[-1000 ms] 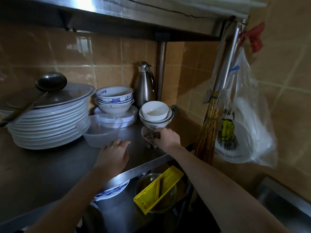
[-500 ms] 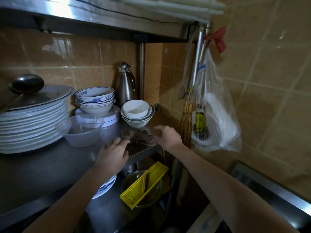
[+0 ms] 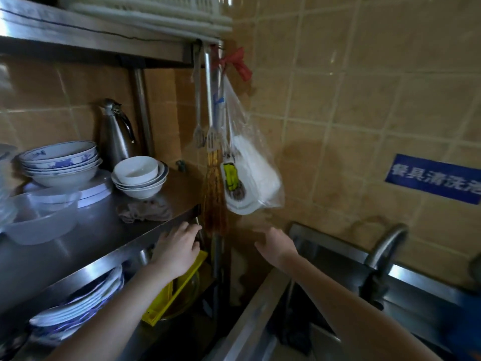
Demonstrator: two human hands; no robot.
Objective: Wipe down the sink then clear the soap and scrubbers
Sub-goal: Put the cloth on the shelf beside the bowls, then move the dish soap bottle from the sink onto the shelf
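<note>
Neither hand is gripping anything. Your left hand (image 3: 179, 248) is hovering, fingers relaxed and empty, just below the front edge of the steel shelf (image 3: 104, 230). Your right hand (image 3: 277, 244) is hovering open, fingers spread, between the rack and the sink (image 3: 256, 316). On the shelf, a brown rag (image 3: 144, 211) is lying bunched just in front of the stacked white bowls (image 3: 139, 175), apart from both hands. Behind the bowls, a steel jug (image 3: 115, 134) is standing upright. At right, a faucet (image 3: 385, 246) is arching over the sink. A clear bag (image 3: 250, 165) is hanging from the rack post.
</note>
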